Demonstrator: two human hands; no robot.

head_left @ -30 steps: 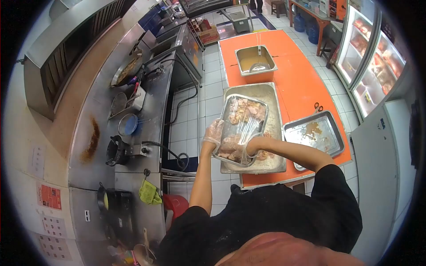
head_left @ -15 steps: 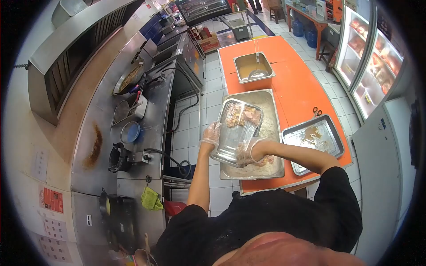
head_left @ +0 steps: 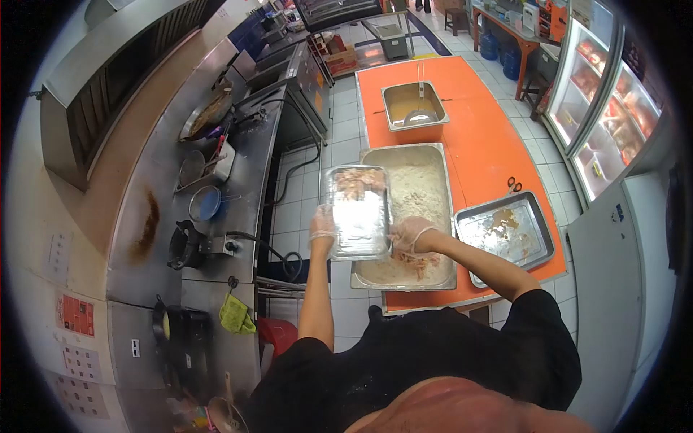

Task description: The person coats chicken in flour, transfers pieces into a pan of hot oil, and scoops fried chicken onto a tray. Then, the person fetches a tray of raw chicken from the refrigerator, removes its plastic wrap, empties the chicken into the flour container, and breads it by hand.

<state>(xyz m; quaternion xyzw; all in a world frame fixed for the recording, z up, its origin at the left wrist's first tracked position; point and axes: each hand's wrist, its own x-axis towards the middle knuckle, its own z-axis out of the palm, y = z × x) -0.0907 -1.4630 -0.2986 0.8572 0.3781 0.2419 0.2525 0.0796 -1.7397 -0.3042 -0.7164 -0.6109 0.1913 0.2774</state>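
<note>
Between my two hands is a shiny metal tray point(head_left: 359, 225), held over the left side of a deep pan point(head_left: 449, 278) of flour. Pieces of what looks like raw chicken point(head_left: 361, 180) lie at the tray's far end. My left hand point(head_left: 322, 225), in a clear plastic glove, is closed on the tray's left rim. At the right rim, my gloved right hand point(head_left: 413, 235) is closed on the edge, its fingertips partly hidden. Below it, more meat pieces point(head_left: 415, 267) lie on the flour point(head_left: 419, 180).
Beyond the flour pan, a steel container point(head_left: 393, 108) of brownish liquid holds a ladle point(head_left: 419, 115). A wet shallow tray point(head_left: 498, 242) and scissors point(head_left: 514, 185) lie to the right on the orange table point(head_left: 484, 137). Along the left runs a steel cooking counter point(head_left: 245, 173) with a burner point(head_left: 189, 245).
The tray has moved left and levelled from its slant, uncovering more of the flour. My hands have shifted left with it, and meat now shows in the near part of the pan.
</note>
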